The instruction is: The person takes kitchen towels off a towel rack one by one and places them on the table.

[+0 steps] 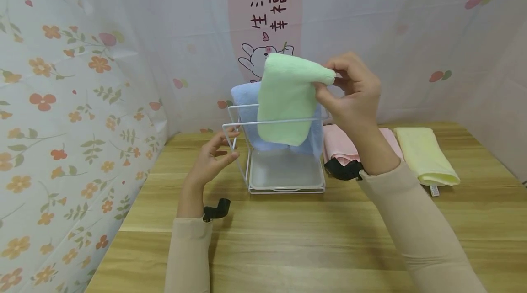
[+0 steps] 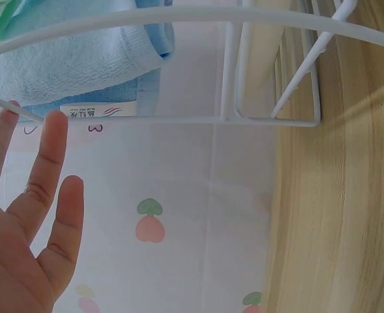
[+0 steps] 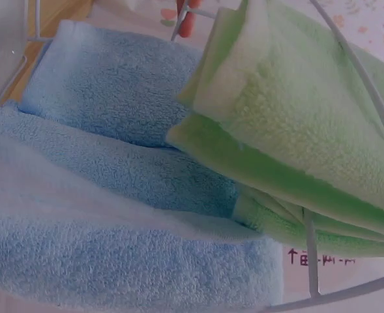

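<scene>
My right hand [image 1: 352,89] pinches one upper corner of a folded green towel [image 1: 286,101] between thumb and fingers. The towel hangs down inside a white wire rack [image 1: 249,183], and the front rail crosses in front of it. Behind it, a blue towel [image 1: 247,96] is draped over the rack; its folds [image 3: 120,85] fill much of the right wrist view, beside the green towel [image 3: 296,98]. At the rack's left end is my left hand [image 1: 212,156], fingers spread and fairly straight, with fingertips [image 2: 56,124] right at the wire.
A pale tray [image 1: 286,172] sits in the base of the rack. To the right on the wooden table [image 1: 288,247] lie a folded pink towel [image 1: 339,140] and a folded yellow towel [image 1: 426,153]. Patterned curtains [image 1: 82,101] stand along the left side and back.
</scene>
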